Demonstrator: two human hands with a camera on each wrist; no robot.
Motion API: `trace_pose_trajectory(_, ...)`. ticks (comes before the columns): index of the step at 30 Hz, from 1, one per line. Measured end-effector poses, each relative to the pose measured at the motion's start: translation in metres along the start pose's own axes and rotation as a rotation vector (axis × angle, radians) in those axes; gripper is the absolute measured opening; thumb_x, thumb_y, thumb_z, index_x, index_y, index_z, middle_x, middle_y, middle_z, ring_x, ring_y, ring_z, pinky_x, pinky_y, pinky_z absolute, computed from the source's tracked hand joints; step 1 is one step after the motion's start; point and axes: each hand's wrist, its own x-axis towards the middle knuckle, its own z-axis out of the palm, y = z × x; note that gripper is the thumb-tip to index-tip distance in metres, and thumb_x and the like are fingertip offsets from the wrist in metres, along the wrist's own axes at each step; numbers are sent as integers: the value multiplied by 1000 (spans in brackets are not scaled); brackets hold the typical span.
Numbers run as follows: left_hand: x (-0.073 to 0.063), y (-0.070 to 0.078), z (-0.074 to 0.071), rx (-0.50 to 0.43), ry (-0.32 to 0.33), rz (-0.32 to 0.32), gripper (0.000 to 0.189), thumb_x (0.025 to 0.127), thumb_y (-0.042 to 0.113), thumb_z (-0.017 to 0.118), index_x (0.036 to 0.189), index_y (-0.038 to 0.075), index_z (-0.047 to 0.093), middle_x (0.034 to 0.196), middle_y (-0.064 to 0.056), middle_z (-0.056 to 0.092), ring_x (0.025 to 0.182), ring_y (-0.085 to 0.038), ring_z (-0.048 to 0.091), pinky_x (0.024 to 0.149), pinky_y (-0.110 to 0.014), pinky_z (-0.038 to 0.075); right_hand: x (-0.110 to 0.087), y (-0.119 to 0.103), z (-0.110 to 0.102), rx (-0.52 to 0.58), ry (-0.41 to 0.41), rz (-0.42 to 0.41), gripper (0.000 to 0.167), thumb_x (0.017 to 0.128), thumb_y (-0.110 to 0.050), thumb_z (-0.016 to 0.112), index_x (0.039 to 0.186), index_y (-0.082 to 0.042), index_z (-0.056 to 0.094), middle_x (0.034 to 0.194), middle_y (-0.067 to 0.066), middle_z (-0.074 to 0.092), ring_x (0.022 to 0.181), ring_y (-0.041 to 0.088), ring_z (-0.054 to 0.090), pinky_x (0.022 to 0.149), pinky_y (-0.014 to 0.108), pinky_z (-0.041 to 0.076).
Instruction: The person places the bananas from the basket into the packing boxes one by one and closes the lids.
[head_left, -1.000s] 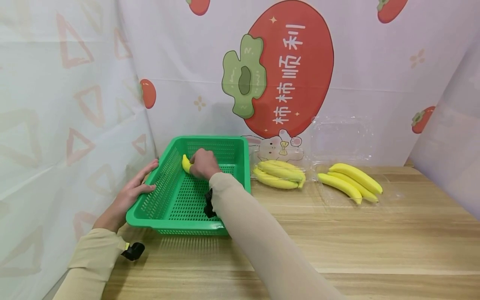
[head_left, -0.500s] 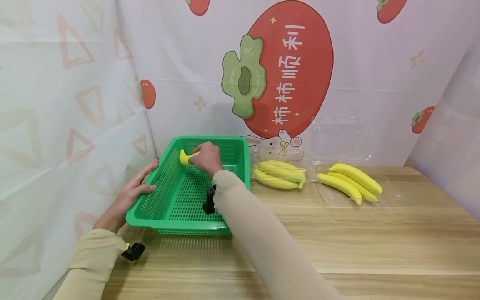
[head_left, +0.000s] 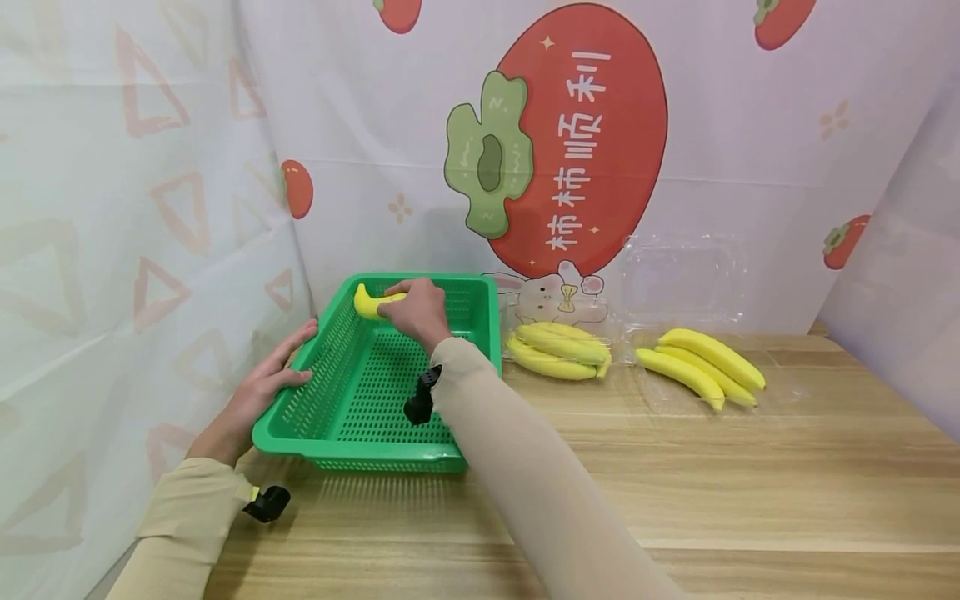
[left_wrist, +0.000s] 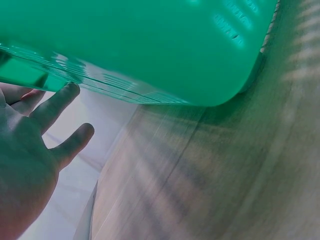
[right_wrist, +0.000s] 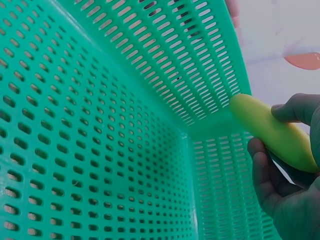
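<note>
My right hand (head_left: 420, 312) pinches a yellow banana (head_left: 367, 303) at the back left corner inside the green basket (head_left: 352, 450). In the right wrist view the thumb lies on one side of the banana (right_wrist: 272, 131) and the fingers on the other, with one end poking out toward the basket's corner. My left hand (head_left: 258, 390) rests against the basket's left side, fingers spread along the rim. Seen from the left wrist, that hand (left_wrist: 30, 145) has its fingers stretched out beside the basket's outer wall (left_wrist: 150, 55).
Right of the basket, a clear plastic box holds a bunch of bananas (head_left: 558, 350). Beside it several bananas (head_left: 697, 367) lie in another clear box, whose lid (head_left: 682, 279) stands raised. Printed cloth (head_left: 360, 125) hangs behind and on both sides of the wooden table (head_left: 675, 483).
My right hand has moved up and back with the banana, from the basket's middle left toward its back left corner. The left hand has stayed in place.
</note>
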Motion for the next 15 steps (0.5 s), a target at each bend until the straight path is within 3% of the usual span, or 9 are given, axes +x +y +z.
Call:
trace_pose_trajectory(10,0,0,1,17,5,-5,74,109,5,46,173,23,14,182,0,-7,127,9,49,86,-16,55,0,-1,-2,45,6,4,27,95,-16,79,122,-14,81,132,10,73,107,22,72,83,32,61)
trace_pose_trajectory(15,0,0,1,14,5,-5,74,109,5,46,173,23,14,182,0,-7,126,8,50,85,-17,55,-1,-2,-3,54,5,7,27,95,-16,79,122,-15,81,132,10,73,105,23,72,81,31,60)
